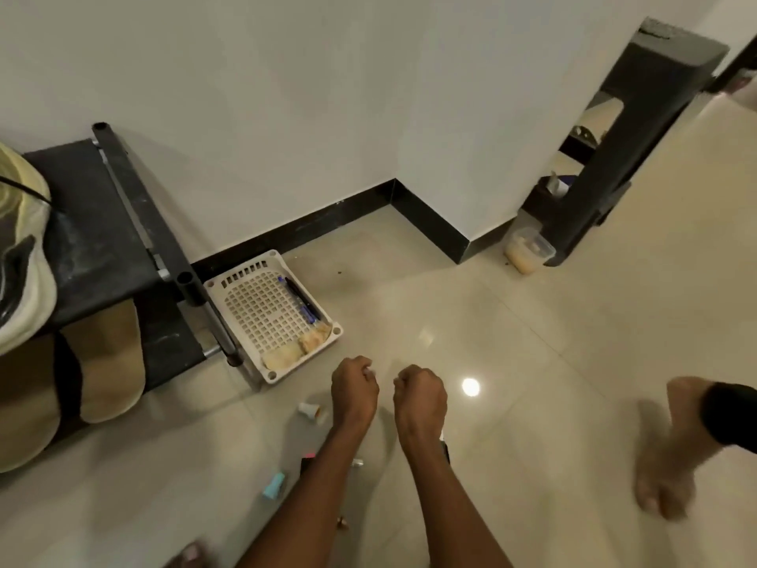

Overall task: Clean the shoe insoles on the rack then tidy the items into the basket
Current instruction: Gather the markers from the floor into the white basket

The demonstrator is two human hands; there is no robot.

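Note:
A white perforated basket [250, 295] stands on the floor beside a black shoe rack [102, 239]. In the basket lie dark pens [301, 301] and two pale sponges [297, 348]. Two tan insoles [110, 362] lie on the rack's lower shelf, with a pale shoe [22, 256] above at far left. My left hand [354, 389] and my right hand [420, 393] hover side by side over the floor in front of the basket, fingers curled. Something small and white peeks from my left hand's fingertips; I cannot tell what it is.
Small items lie on the tiles near my arms: a white cap-like piece [309, 412], a light blue piece [273, 485], a pink-tipped dark one [307, 459]. My bare foot [672, 465] is at right. A plastic food tub [528, 250] sits by a dark stand [614, 157].

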